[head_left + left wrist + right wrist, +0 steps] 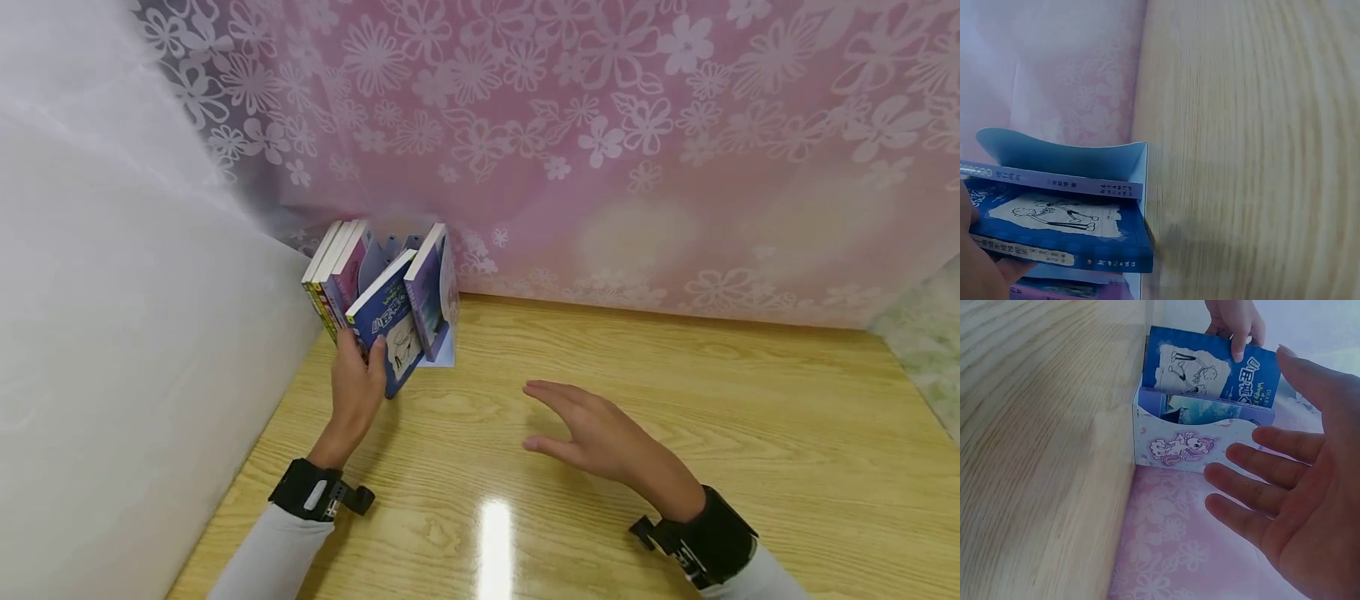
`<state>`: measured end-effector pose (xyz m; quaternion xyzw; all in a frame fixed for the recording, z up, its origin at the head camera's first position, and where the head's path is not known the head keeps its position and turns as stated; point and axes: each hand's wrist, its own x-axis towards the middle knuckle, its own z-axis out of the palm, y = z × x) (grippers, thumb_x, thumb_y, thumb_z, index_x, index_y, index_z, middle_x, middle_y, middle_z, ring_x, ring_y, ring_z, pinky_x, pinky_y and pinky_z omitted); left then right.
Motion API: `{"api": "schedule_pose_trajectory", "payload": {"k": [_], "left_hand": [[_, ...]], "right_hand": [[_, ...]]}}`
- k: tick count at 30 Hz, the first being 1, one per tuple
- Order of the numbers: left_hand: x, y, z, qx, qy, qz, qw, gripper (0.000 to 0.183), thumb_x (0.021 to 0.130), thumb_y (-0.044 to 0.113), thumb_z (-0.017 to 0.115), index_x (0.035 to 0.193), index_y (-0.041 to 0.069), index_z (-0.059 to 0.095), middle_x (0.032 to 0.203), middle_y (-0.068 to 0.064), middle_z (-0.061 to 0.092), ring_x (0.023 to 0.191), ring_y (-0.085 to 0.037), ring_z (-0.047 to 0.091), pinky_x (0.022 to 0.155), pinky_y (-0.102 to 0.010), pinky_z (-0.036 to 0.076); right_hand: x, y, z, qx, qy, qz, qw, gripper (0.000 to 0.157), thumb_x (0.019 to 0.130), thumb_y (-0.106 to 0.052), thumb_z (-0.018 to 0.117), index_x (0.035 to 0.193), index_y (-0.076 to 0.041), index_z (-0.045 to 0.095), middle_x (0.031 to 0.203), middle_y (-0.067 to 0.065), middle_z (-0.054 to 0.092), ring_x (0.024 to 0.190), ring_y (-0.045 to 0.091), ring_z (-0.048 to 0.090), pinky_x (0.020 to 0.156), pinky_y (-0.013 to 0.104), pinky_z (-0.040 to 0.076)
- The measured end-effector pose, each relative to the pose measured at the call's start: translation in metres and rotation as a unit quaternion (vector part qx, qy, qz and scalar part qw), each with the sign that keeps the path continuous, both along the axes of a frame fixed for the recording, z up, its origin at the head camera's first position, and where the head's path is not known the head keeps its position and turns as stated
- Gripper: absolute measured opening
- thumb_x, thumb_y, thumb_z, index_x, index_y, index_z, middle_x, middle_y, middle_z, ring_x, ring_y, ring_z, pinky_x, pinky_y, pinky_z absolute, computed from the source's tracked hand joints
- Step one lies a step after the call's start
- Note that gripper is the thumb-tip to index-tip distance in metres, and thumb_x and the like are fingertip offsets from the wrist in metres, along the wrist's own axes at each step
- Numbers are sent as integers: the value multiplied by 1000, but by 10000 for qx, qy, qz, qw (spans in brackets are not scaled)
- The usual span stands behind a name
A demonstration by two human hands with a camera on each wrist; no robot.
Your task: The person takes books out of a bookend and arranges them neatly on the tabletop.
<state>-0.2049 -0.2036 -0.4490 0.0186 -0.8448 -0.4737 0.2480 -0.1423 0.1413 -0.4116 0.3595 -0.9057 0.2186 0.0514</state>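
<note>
My left hand (356, 387) grips a blue paperback book (388, 304) by its spine side, thumb on the cover and fingers behind. The book leans at an angle inside a pale bookend holder (444, 354), its lower corner sticking out in front. Beside it on the right stands a purple book (426, 296). Several upright books (330, 258) fill the holder's left side. In the right wrist view, a unicorn picture decorates the holder's side panel (1175, 444). Over the table, apart from the books, my right hand (600, 433) holds nothing, its fingers extended and thumb spread.
The wooden table (600, 358) runs right from the holder. Behind it hangs a pink flowered curtain (525, 167), close against the holder's back. A white wall-like sheet (150, 292) borders the left side. Both wrists wear black camera straps (720, 533).
</note>
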Motion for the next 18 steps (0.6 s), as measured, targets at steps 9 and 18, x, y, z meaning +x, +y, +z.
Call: {"api": "schedule_pose_trajectory", "payload": {"k": [9, 18], "left_hand": [[21, -9, 7, -255, 374, 144, 9989, 39, 101, 29, 54, 127, 0, 48, 113, -27, 70, 93, -41, 73, 69, -53, 59], [51, -25, 12, -466, 637, 231, 9966, 34, 99, 23, 59, 122, -1, 54, 108, -23, 73, 86, -36, 75, 66, -42, 60]], "right_hand": [[-9, -9, 1, -77, -645, -208, 9977, 73, 91, -59, 58, 148, -17, 45, 149, 3, 51, 136, 25, 52, 107, 46, 47], [-17, -17, 4, -238, -1230, -217, 9919, 73, 90, -61, 58, 149, -20, 42, 150, 1, 49, 138, 23, 49, 110, 47, 44]]}}
